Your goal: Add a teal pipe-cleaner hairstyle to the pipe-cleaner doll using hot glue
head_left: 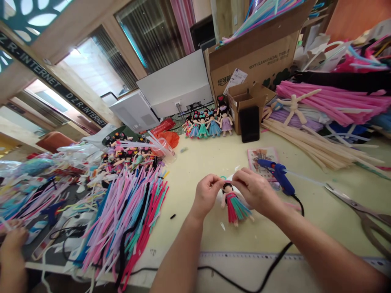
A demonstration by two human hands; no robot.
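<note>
A small pipe-cleaner doll (234,205) with black hair and a red and teal skirt lies on the pale yellow table. At its head, my left hand (207,193) pinches one end of a short pink pipe cleaner (227,182). The other end is between the closed fingers of my right hand (253,190), so the strip spans the top of the hair. Part of the doll's right side is hidden behind my right hand. A blue glue gun (279,176) rests just beyond my right hand, on a picture card (255,156).
Large scissors (360,209) lie at the right. A black cord (277,260) crosses the front edge. Bundled pipe cleaners (122,215) cover the left side; finished dolls (203,126) stand at the back beside a black phone (249,124) and cardboard boxes (253,61). Another person's hand (14,236) is far left.
</note>
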